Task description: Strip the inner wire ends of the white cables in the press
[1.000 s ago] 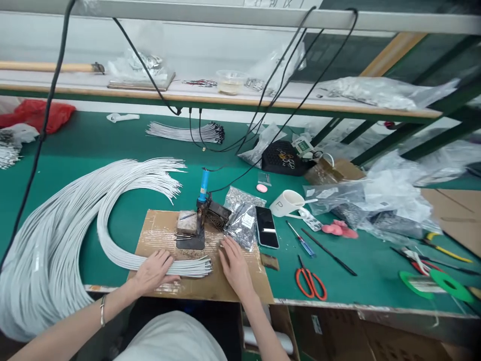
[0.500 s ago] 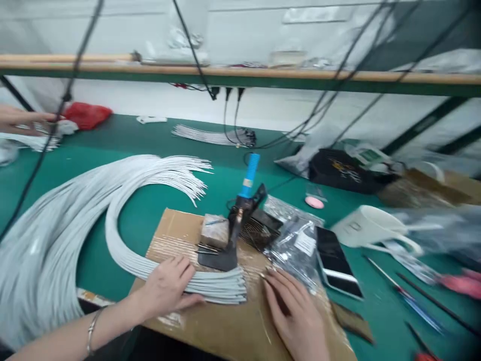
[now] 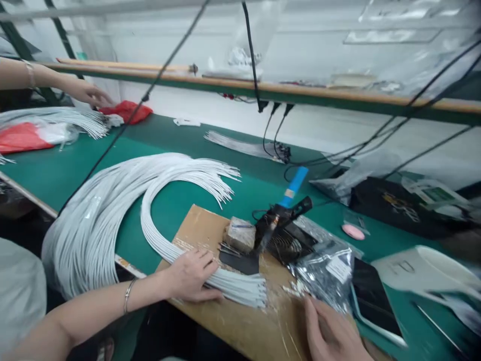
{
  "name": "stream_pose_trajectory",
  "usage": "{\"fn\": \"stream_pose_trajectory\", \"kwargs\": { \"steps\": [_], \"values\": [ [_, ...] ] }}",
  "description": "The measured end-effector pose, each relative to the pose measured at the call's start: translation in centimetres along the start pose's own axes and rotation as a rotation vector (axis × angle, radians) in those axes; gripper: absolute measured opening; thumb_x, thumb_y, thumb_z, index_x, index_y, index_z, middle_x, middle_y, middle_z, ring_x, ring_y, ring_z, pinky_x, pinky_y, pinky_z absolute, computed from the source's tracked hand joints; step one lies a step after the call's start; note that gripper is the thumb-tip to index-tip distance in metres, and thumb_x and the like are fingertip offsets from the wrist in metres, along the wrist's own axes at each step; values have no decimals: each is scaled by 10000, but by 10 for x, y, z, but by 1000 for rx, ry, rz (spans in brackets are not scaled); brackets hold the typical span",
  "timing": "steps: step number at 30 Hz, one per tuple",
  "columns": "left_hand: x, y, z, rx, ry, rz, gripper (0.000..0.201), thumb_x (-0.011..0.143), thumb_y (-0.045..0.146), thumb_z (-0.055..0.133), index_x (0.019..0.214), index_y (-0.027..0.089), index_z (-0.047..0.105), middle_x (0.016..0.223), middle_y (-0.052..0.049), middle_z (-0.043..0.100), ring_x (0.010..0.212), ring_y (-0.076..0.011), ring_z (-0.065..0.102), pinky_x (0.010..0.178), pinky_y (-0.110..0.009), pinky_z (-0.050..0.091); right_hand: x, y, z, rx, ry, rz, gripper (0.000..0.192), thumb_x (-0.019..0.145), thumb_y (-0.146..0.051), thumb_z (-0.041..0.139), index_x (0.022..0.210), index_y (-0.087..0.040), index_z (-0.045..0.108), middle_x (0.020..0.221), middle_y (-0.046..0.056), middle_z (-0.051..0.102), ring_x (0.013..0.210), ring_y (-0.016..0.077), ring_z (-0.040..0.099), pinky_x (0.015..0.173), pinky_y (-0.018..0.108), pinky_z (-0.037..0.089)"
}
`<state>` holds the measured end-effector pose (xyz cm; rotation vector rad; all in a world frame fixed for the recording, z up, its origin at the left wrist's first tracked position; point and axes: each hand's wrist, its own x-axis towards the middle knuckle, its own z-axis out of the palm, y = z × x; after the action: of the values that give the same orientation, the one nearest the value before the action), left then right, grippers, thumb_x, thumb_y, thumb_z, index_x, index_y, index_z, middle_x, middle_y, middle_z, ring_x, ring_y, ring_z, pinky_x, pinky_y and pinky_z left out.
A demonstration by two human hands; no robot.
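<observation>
My left hand [image 3: 191, 276] lies over a bundle of thin white cables [image 3: 240, 288], its fingers across the top and its thumb along the near side. The bundle's ends lie together on a brown cardboard sheet [image 3: 210, 331], and the rest curves back to the left. At the sheet's right side is my right hand [image 3: 334, 331], thumb and forefinger tips close together; what they hold, if anything, is too small to make out. Small white bits [image 3: 296, 289] lie just beyond those fingertips. Behind the bundle stand a soldering iron with a blue handle [image 3: 295, 186] and a greyish block [image 3: 240, 234].
A larger cable heap [image 3: 86, 225] spreads to the left. On the right are a clear plastic bag [image 3: 323, 271], a phone [image 3: 376, 296] and a white mug [image 3: 421, 271]. Another person's hand [image 3: 88, 93] reaches in at upper left. Black cords hang across the bench.
The view has swung left, so things sit farther right in the picture. My right hand's fingertips have drawn together near the white bits. My left hand stays on the cables.
</observation>
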<state>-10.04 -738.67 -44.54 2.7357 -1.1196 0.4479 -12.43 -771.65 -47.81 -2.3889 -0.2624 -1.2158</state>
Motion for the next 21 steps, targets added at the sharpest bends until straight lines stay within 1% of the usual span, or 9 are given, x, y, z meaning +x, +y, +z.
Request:
{"fn": "stream_pose_trajectory", "kwargs": {
  "steps": [1, 3, 5, 8, 12, 14, 16, 18, 21],
  "values": [
    [0, 0, -1, -9, -14, -1, 484, 952, 668, 518, 933, 192, 606, 899, -96, 664, 815, -276, 630, 673, -395, 494, 2, -3, -1, 21, 14, 7, 224, 969, -323, 659, 823, -181, 753, 780, 85, 790, 693, 268, 751, 703, 366, 548],
    [2, 0, -4, -26, -35, 10, 431, 993, 594, 500, 944, 180, 608, 888, -96, 663, 821, -284, 635, 688, -398, 501, 3, -5, -2, 4, 12, 54, 205, 976, -285, 654, 821, -179, 737, 790, 73, 793, 708, 237, 753, 744, 333, 565],
    [6, -1, -4, -32, -49, 24, 392, 1017, 548, 485, 951, 181, 604, 880, -96, 663, 821, -290, 639, 684, -396, 506, 3, -2, -2, -21, 7, 121, 189, 983, -255, 643, 830, -183, 729, 806, 65, 793, 723, 219, 757, 758, 320, 582],
    [12, -3, 0, -19, -54, 50, 347, 1030, 507, 477, 971, 186, 593, 921, -115, 671, 862, -308, 649, 710, -406, 521, 1, 7, 0, -52, 58, 210, 164, 976, -223, 648, 835, -185, 722, 800, 56, 788, 725, 204, 752, 741, 314, 590],
    [18, -5, 8, 7, -70, 89, 296, 1022, 483, 484, 1022, 197, 562, 835, -83, 636, 753, -286, 627, 649, -394, 517, -1, 18, -1, -55, 115, 286, 137, 938, -155, 691, 807, -193, 697, 759, 38, 765, 696, 183, 722, 709, 307, 576],
    [22, -5, 10, 22, -74, 107, 297, 1026, 474, 469, 1072, 191, 546, 820, -84, 632, 730, -282, 626, 629, -386, 517, -1, 22, -3, -47, 122, 299, 150, 923, -120, 698, 796, -198, 683, 736, 29, 750, 676, 178, 710, 692, 309, 572],
    [24, -5, 11, 30, -74, 128, 296, 1025, 456, 477, 1093, 177, 546, 813, -89, 631, 712, -274, 622, 617, -373, 508, 1, 24, -5, -36, 118, 274, 160, 900, -81, 709, 799, -202, 675, 728, 23, 741, 662, 182, 712, 677, 316, 579],
    [24, -6, 12, 25, -78, 138, 281, 1012, 419, 523, 1094, 153, 564, 805, -89, 625, 701, -262, 610, 619, -358, 493, 2, 25, -7, -25, 99, 243, 186, 862, -32, 731, 806, -201, 674, 733, 21, 741, 661, 191, 723, 664, 321, 590],
    [23, -7, 12, 1, -105, 141, 270, 984, 349, 593, 1107, 109, 590, 850, -113, 640, 756, -266, 619, 672, -353, 487, 3, 26, -8, 16, 63, 243, 243, 805, 35, 761, 805, -192, 674, 745, 21, 742, 676, 200, 735, 648, 324, 602]
  ]
}}
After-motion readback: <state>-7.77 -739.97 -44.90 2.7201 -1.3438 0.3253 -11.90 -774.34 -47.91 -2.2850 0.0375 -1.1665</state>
